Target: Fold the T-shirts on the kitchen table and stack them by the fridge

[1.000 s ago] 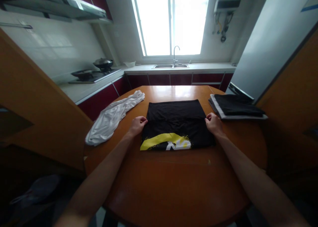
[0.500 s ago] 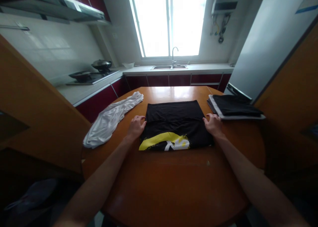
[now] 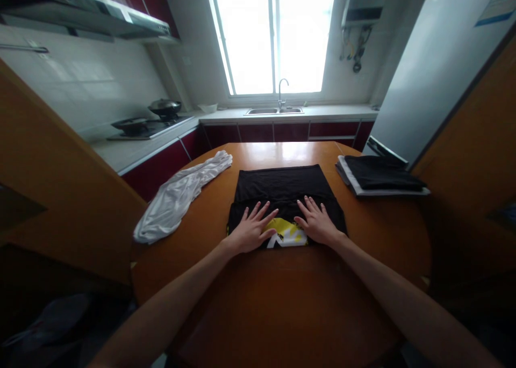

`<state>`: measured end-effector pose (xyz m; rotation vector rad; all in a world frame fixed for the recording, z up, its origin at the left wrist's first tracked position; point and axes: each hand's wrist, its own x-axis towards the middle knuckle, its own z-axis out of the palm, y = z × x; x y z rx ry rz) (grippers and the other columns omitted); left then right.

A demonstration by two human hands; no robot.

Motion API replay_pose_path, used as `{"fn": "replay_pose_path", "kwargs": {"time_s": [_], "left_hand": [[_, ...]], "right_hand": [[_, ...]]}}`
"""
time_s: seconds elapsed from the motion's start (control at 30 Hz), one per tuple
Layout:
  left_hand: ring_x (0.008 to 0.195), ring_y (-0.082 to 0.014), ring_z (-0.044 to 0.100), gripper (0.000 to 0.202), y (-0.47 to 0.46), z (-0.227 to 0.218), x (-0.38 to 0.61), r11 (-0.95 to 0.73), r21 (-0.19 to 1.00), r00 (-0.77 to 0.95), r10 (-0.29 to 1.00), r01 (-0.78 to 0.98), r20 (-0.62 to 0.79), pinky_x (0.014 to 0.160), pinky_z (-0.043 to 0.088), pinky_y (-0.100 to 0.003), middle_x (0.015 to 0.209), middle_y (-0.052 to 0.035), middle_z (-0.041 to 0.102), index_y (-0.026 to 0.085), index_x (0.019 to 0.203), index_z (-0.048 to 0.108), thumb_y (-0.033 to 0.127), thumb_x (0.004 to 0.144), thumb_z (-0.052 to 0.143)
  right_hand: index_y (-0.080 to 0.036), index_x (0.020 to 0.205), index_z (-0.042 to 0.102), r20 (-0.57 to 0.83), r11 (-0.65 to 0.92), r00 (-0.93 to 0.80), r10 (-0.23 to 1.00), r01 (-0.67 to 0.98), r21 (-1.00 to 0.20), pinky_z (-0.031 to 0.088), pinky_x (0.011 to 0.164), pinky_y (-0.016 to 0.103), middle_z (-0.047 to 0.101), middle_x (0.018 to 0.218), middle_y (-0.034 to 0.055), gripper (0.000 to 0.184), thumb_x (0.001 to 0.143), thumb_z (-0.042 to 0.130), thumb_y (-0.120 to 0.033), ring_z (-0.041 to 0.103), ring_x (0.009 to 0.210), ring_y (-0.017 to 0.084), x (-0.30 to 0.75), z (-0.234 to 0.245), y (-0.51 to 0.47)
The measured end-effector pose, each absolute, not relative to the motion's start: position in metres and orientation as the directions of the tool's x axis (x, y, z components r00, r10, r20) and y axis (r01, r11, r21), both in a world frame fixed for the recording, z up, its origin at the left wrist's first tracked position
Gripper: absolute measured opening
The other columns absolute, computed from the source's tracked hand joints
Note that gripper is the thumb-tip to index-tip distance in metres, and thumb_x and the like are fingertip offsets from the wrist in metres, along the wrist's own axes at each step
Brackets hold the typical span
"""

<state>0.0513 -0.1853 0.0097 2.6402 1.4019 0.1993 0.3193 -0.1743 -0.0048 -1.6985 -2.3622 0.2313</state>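
A folded black T-shirt (image 3: 284, 188) with a yellow and white print lies in the middle of the round wooden table (image 3: 282, 298). My left hand (image 3: 252, 229) rests flat on the shirt's near left part, fingers spread. Beside it, my right hand (image 3: 318, 223) lies flat on the near right part, fingers also spread. Both palms press on the cloth and partly cover the print. Neither hand holds anything.
A crumpled white garment (image 3: 181, 193) lies on the table's left side. A stack of folded dark and grey clothes (image 3: 379, 175) sits at the right edge. Behind are a counter with a stove (image 3: 147, 125), a sink (image 3: 274, 110) and a fridge (image 3: 435, 72).
Both hands left the shirt's side edges, where they were closed on the cloth, and moved inward onto its near part, now flat and open.
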Motion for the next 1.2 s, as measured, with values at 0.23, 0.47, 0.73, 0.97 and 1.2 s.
{"fn": "replay_pose_path", "kwargs": {"time_s": [0.23,0.47,0.73,0.97,1.2], "left_hand": [[0.155,-0.033,0.009,0.062,-0.194,0.014,0.056,-0.623,0.19,0.634,0.773,0.759,0.002,0.12,0.005,-0.065,0.168,-0.0024,0.016,0.042,0.157,0.028,0.064,0.1,0.036],[0.154,-0.0342,0.01,0.062,-0.199,0.012,0.06,-0.639,0.21,0.658,0.753,0.74,-0.027,0.119,0.007,-0.066,0.168,-0.0035,0.017,0.042,0.157,0.028,0.065,0.1,0.037],[0.099,-0.0228,0.067,0.039,-0.171,0.046,0.018,-0.379,0.388,0.289,0.918,0.84,0.271,0.087,0.049,-0.032,0.111,-0.0101,0.071,0.02,0.113,0.07,0.045,0.098,0.045],[0.058,-0.0179,0.056,0.044,-0.178,0.076,-0.051,-0.094,0.41,0.271,0.875,0.907,-0.401,0.052,0.032,-0.026,0.062,-0.0021,0.065,0.019,0.065,0.069,0.061,0.072,0.065],[0.066,-0.0196,0.061,0.037,-0.235,0.057,-0.037,-0.063,0.427,0.175,0.957,0.902,-0.229,0.057,0.035,-0.027,0.073,-0.0029,0.068,0.019,0.074,0.067,0.056,0.079,0.061]], "right_hand": [[-0.021,0.158,0.032,0.07,0.491,-0.49,0.869,0.833,-0.256,0.011,0.121,0.058,0.016,0.167,0.0123,0.064,0.102,0.034,-0.053,0.011,0.155,0.026,0.314,0.002,-0.185],[-0.02,0.157,0.034,0.108,0.489,-0.478,0.872,0.831,-0.267,0.013,0.122,0.056,0.021,0.166,0.012,0.061,0.103,0.035,-0.049,0.015,0.154,0.025,0.317,0.0,-0.186],[-0.018,0.13,0.064,0.366,0.338,-0.185,0.912,0.845,-0.415,0.041,0.109,0.04,0.062,0.138,0.014,0.038,0.098,0.048,-0.031,0.055,0.129,0.026,0.345,0.011,-0.17],[-0.018,0.084,0.071,0.11,-0.012,0.099,0.989,0.794,-0.608,0.046,0.065,0.027,0.074,0.082,0.0078,0.016,0.088,0.061,-0.03,0.069,0.075,0.02,0.422,0.033,-0.164],[-0.021,0.066,0.065,0.029,-0.024,0.052,0.998,0.798,-0.602,0.04,0.057,0.029,0.07,0.066,0.0051,0.031,0.085,0.061,-0.045,0.063,0.061,0.02,0.437,0.01,-0.217]]}}
